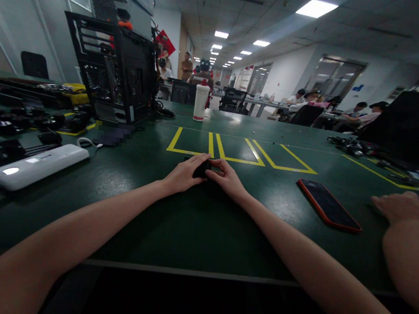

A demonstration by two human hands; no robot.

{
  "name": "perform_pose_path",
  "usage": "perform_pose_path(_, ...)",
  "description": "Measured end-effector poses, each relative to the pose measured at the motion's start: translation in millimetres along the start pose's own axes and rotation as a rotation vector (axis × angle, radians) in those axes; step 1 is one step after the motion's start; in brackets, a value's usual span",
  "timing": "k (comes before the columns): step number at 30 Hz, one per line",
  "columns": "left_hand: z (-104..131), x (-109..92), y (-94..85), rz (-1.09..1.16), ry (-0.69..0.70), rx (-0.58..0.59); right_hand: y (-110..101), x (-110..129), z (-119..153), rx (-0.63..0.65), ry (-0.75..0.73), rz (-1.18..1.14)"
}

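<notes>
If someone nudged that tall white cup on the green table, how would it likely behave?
The white cup would probably tip if pushed near the top, being tall and narrow. Once over, it might roll, since its sides look rounded. Its weight is hard to guess, as its inside is hidden.

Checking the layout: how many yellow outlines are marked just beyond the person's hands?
3, side by side: left outline, middle outline, right outline. The left hand may hide part of one corner.

The green table (pixel 198 229) bears a power strip (pixel 38 166), phone (pixel 328 205), cup (pixel 200 104) and computer case (pixel 121 73).
</notes>
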State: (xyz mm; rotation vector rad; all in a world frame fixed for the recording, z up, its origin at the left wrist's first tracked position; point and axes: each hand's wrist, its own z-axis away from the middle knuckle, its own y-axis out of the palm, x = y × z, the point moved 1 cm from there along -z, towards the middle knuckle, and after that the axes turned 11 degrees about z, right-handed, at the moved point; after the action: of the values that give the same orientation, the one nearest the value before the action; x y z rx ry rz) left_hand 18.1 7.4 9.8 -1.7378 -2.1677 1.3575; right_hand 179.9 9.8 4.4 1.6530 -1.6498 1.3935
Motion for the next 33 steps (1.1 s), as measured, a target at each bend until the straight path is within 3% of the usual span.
perform_pose_path(5,-0.1,-0.1,0.7,0.002,0.003,0.002,0.9,3.6,-1.4,-0.086,-0.030,0.046)
perform_pose_path(14,0.3,-0.6,-0.7,0.016,0.007,0.004,0.6,0.6,-2.1,-0.012,0.037,-0.019)
perform_pose_path(19,0.3,-1.2,-0.6,0.016,-0.001,-0.004,4.0,2.3,0.8,-0.027,0.018,-0.063)
perform_pose_path(24,0.2,-2.1,-0.9,0.013,-0.002,0.005,4.6,1.9,0.1,-0.081,-0.005,0.040)
perform_pose_path(33,0.5,0.8,0.1,0.006,-0.001,0.000,3.1,1.7,-0.5,-0.023,0.029,-0.030)
